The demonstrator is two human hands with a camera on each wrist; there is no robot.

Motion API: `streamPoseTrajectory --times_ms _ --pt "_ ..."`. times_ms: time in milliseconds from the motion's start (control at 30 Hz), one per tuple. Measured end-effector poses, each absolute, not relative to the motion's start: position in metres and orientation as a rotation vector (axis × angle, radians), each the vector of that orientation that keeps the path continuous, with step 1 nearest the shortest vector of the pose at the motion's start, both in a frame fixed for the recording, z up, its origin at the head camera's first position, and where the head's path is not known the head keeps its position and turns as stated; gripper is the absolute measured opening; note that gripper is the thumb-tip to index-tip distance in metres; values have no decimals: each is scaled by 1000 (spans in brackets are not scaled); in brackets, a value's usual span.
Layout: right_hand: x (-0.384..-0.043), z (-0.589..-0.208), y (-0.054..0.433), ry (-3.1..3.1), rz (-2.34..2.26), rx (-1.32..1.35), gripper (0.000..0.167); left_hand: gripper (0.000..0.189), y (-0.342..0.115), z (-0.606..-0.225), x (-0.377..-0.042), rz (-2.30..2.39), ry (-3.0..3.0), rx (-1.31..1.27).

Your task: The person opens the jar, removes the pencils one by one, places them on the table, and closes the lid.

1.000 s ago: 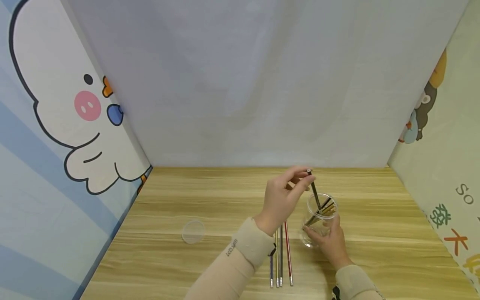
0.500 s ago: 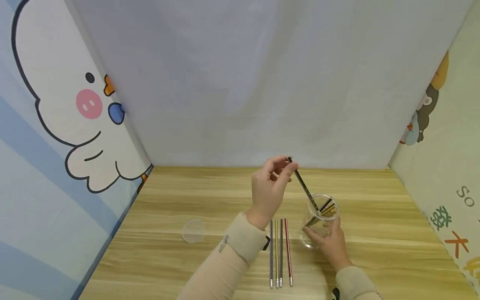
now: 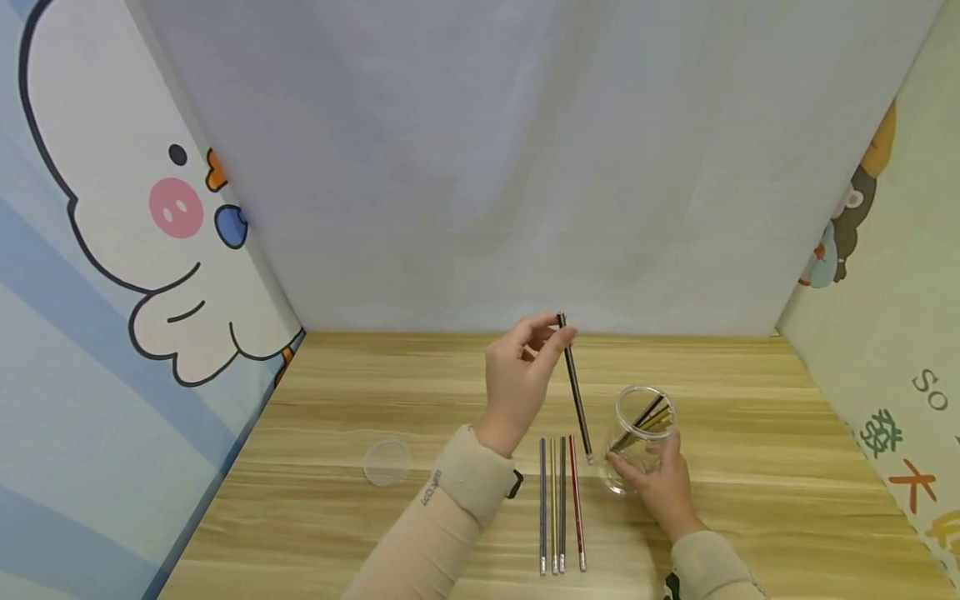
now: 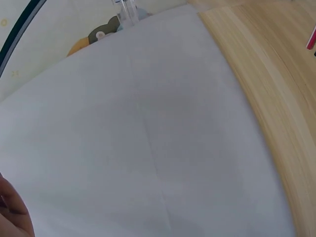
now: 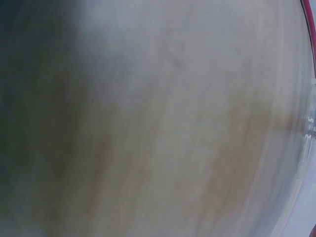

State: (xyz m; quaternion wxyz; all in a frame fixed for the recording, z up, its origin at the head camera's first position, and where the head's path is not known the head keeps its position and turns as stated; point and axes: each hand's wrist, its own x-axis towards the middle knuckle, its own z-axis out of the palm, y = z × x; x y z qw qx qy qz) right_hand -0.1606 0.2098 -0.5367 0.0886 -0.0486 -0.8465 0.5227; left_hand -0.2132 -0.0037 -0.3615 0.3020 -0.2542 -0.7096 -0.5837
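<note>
My left hand (image 3: 521, 375) pinches a black pencil (image 3: 576, 392) near its upper end. The pencil hangs steeply with its silvery lower end between the jar and the pencil row. My right hand (image 3: 663, 487) grips the lower side of a clear jar (image 3: 618, 467), which stands at the right with its mouth uncovered. Inside it lean a few dark and yellowish pencils (image 3: 652, 417). Several pencils lie side by side on the table: a purple one (image 3: 543, 500), a yellow one, a dark one and a red one (image 3: 576, 500). In the left wrist view only part of the left hand (image 4: 12, 212) shows.
A round clear lid (image 3: 386, 462) lies on the wooden table (image 3: 322, 533) to the left of the pencils. A pale wall (image 3: 465, 208) rises at the table's back edge, with printed panels at both sides. Blurred clear plastic fills most of the right wrist view.
My left hand has drawn the black pencil up out of the jar and moved left, bringing it near the row. The right hand keeps its grip on the jar in place.
</note>
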Motion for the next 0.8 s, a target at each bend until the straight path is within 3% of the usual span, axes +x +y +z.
streamPoseTrajectory --times_ms 800 --pt "-162 -542 209 -2493 1498 -104 82 25 -28 -428 -215 -1735 -2200 -338"
